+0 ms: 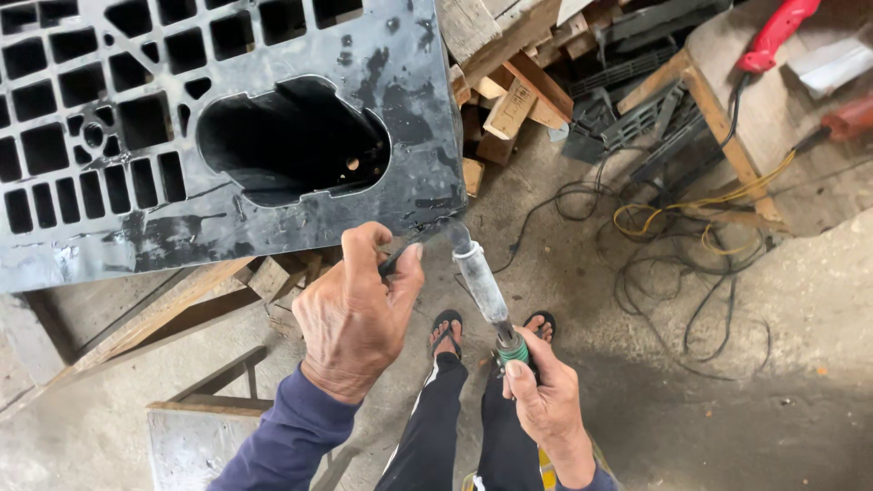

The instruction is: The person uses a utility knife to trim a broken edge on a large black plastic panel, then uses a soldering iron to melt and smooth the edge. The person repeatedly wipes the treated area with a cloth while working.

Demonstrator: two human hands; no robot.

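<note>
A large black plastic pallet (pixel 227 118) with a grid of holes and a big cut-out rests on wooden supports at the upper left. My left hand (pixel 355 314) pinches a thin black strip (pixel 409 247) against the pallet's lower right corner. My right hand (pixel 541 400) grips the green handle of a long grey heating tool (pixel 480 282), whose tip meets the strip at that corner. My legs in dark trousers and sandals show below.
Wooden offcuts (pixel 514 91) are piled behind the pallet. A tangle of black and yellow cables (pixel 673 236) lies on the concrete floor. A wooden bench (pixel 727 118) at the upper right carries a red-handled tool (pixel 773 36). A metal stool (pixel 195 436) stands lower left.
</note>
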